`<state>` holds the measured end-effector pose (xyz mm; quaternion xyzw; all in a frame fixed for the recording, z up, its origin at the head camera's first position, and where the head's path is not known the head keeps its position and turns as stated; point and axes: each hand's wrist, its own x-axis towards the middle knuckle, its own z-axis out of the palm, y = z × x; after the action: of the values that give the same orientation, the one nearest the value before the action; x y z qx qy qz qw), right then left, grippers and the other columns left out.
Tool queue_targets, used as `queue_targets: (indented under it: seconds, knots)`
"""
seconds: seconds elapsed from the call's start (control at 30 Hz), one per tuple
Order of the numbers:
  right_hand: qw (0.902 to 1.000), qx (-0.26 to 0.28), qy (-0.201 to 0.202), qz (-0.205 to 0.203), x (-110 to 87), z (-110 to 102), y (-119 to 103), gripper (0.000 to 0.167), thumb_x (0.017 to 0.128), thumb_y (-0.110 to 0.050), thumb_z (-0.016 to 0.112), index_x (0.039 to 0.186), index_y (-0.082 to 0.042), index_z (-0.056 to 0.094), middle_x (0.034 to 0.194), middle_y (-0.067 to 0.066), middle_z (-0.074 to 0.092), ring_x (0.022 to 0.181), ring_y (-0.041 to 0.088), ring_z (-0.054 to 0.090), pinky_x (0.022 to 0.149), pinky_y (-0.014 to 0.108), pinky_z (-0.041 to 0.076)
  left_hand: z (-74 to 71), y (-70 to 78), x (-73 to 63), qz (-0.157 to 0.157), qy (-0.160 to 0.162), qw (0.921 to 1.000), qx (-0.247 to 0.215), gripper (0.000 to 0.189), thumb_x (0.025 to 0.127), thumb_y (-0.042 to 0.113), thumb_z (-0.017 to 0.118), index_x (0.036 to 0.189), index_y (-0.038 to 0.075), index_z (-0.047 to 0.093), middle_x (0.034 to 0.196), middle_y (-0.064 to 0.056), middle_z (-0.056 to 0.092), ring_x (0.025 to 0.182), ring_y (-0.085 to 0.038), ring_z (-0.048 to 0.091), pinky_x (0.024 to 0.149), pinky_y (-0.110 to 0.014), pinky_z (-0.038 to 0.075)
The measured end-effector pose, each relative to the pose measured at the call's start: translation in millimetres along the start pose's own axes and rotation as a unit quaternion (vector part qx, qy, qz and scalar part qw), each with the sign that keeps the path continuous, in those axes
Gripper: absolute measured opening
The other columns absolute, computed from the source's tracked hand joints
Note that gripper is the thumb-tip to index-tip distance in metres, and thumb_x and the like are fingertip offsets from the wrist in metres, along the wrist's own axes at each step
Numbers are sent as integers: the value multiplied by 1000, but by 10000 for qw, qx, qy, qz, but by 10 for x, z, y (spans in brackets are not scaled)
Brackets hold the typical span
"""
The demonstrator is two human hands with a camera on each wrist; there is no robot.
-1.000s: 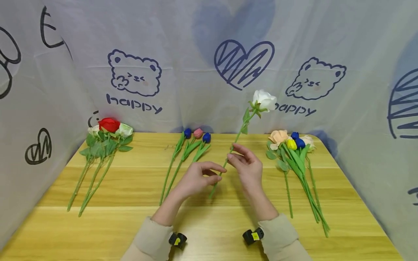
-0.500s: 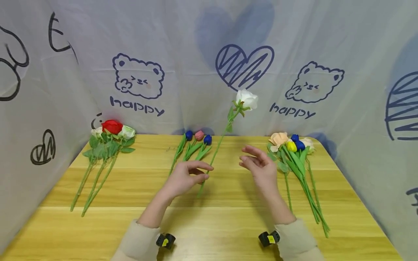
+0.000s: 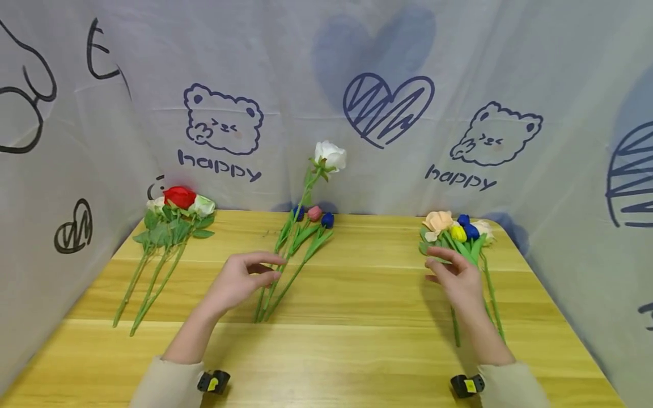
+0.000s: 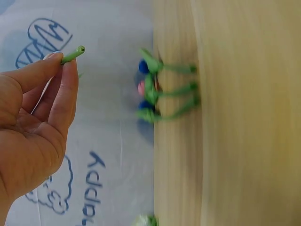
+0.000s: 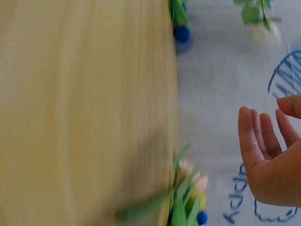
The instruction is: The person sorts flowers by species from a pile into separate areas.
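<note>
A white rose (image 3: 330,156) on a long green stem leans up to the right, its stem pinched between the thumb and fingers of my left hand (image 3: 246,280). In the left wrist view the cut end of the stem (image 4: 74,54) pokes out past the fingertips. Behind that hand lie two blue tulips and a pink tulip (image 3: 314,213), partly covered by the rose's stem in the head view. My right hand (image 3: 459,277) holds nothing, its fingers loosely bent, above the right-hand bunch with a peach rose (image 3: 439,221) and a yellow tulip (image 3: 458,233).
At the left of the wooden table (image 3: 357,351) lies a group with a red rose (image 3: 180,196) and two pale roses. A printed cloth (image 3: 301,73) hangs along the table's back edge and both sides. Blue tulips (image 3: 471,232) lie in the right-hand bunch.
My right hand has let go of the rose's stem and moved right toward the right-hand bunch. The left hand has carried the white rose left, over the tulips.
</note>
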<state>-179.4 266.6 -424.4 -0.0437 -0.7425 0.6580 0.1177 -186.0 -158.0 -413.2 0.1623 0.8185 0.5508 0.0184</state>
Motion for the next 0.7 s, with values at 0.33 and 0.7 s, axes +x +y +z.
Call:
queue_targets:
  seconds: [0.33,0.7]
  knots:
    - [9726,-2193,-543,547,-28,-481,125,50,104,-36,65,141,-4,62,142,22,58,103,16,70,82,33,61,-483,-205,-268,-440,334,9972,501,29,99,11,73,127,4,74,129,-19,70,99,-35,72,80,-41,62]
    - [9439,-2812,-1485,888,-4,-637,222,47,100,-21,71,138,6,60,136,29,59,102,28,69,75,37,62,-1090,-446,-493,-1068,495,9835,1376,36,100,17,73,133,3,71,125,-23,72,95,-24,74,76,-36,61]
